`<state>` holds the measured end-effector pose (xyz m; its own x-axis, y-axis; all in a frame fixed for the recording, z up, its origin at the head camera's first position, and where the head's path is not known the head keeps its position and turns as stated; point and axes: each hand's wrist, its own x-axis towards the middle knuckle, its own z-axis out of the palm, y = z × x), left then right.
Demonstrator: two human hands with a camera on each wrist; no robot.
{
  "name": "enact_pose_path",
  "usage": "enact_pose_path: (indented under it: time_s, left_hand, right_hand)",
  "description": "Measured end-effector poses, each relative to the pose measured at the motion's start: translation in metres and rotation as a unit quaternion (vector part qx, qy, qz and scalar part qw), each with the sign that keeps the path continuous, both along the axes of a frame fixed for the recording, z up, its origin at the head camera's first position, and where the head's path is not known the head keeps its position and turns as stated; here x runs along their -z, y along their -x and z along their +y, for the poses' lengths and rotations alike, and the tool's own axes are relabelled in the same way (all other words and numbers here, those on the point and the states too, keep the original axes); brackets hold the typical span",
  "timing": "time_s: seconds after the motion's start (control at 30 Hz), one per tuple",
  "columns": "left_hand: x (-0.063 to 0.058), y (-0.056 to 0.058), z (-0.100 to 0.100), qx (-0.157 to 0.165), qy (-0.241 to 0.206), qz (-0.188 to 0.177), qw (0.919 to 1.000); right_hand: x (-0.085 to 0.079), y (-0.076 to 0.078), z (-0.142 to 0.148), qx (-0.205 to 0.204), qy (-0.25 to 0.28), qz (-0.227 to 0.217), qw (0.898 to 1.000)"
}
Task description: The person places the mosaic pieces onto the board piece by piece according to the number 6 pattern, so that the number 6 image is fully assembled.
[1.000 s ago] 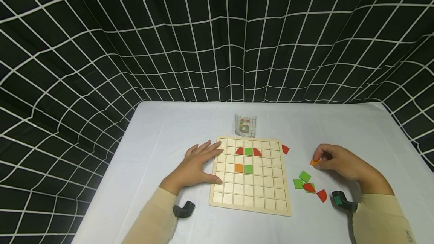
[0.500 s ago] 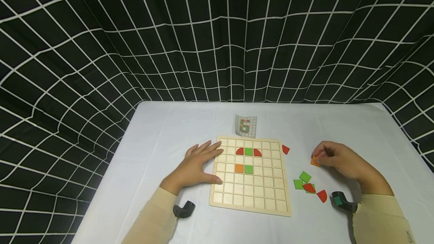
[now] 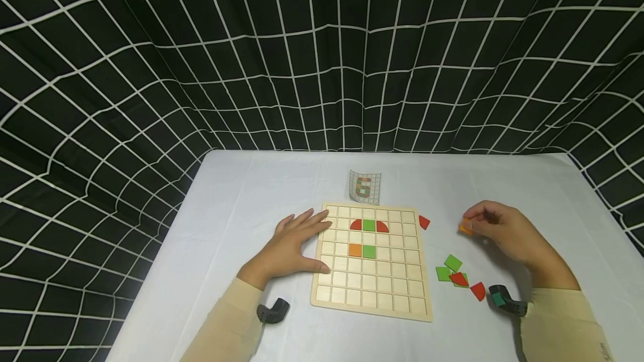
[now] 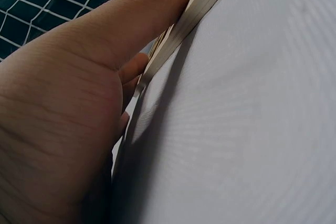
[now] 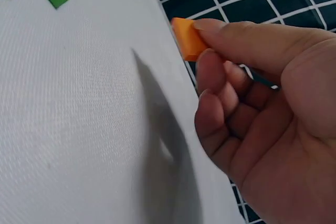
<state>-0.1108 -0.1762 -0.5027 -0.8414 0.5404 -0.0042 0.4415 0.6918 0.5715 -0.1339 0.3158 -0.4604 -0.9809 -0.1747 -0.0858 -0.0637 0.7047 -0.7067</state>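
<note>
My right hand (image 3: 503,232) pinches an orange tile (image 5: 188,39) between thumb and fingers, raised over the cloth to the right of the board; its shadow falls on the table below. Fingers spread, my left hand (image 3: 289,250) rests on the left edge of the wooden grid board (image 3: 377,306). In the left wrist view the thumb (image 4: 142,19) lies over the board's side. Two red quarter-round tiles (image 3: 382,227) flank a green square tile (image 3: 369,225) in an upper row of the board. Lower down, an orange square tile (image 3: 355,250) sits beside another green square tile (image 3: 369,252).
Right of the board lie several green tiles (image 3: 453,262) with a red quarter-round (image 3: 458,279) overlapping them and another red tile (image 3: 478,291) near. One more red tile (image 3: 424,222) lies by the board's upper right edge. Behind the board, a curled pattern card (image 3: 366,187) shows a coloured figure.
The right hand has lifted slightly away from me with the orange tile, which has turned in the fingers. The left hand and the board have stayed put.
</note>
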Motion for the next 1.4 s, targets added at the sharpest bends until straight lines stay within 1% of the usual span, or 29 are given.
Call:
enact_pose_path:
  time_s: [0.1, 0.27, 0.4, 0.57, 0.77, 0.93, 1.1, 1.23, 1.4]
  left_hand:
    - [0.000, 0.000, 0.000, 0.001, -0.001, 0.001, 1.0000]
    - [0.000, 0.000, 0.000, 0.000, -0.001, 0.002, 1.0000]
    - [0.000, 0.000, 0.000, 0.000, 0.000, 0.004, 1.0000]
    - [0.000, -0.001, 0.001, -0.001, -0.003, 0.001, 1.0000]
    - [0.000, 0.000, 0.000, 0.001, -0.004, 0.001, 1.0000]
    - [0.000, 0.000, 0.000, 0.000, -0.003, 0.002, 1.0000]
    - [0.001, 0.001, 0.000, 0.000, -0.001, 0.004, 1.0000]
    - [0.002, 0.001, 0.000, 0.000, -0.001, 0.005, 1.0000]
    - [0.002, 0.001, 0.000, 0.000, -0.001, 0.005, 1.0000]
  right_hand:
    - [-0.002, -0.001, -0.001, 0.012, 0.012, 0.016, 1.000]
    - [-0.004, -0.003, -0.004, 0.032, 0.031, 0.028, 0.999]
    - [-0.007, -0.004, -0.009, 0.047, 0.044, 0.033, 0.997]
    - [-0.012, -0.005, -0.017, 0.054, 0.060, 0.030, 0.996]
    - [-0.021, -0.007, -0.028, 0.045, 0.058, 0.029, 0.997]
    - [-0.027, -0.009, -0.038, 0.029, 0.077, 0.036, 0.996]
    - [-0.028, -0.010, -0.050, 0.016, 0.093, 0.048, 0.994]
    - [-0.029, -0.011, -0.061, 0.002, 0.102, 0.041, 0.994]
    - [-0.032, -0.013, -0.076, -0.015, 0.096, 0.028, 0.995]
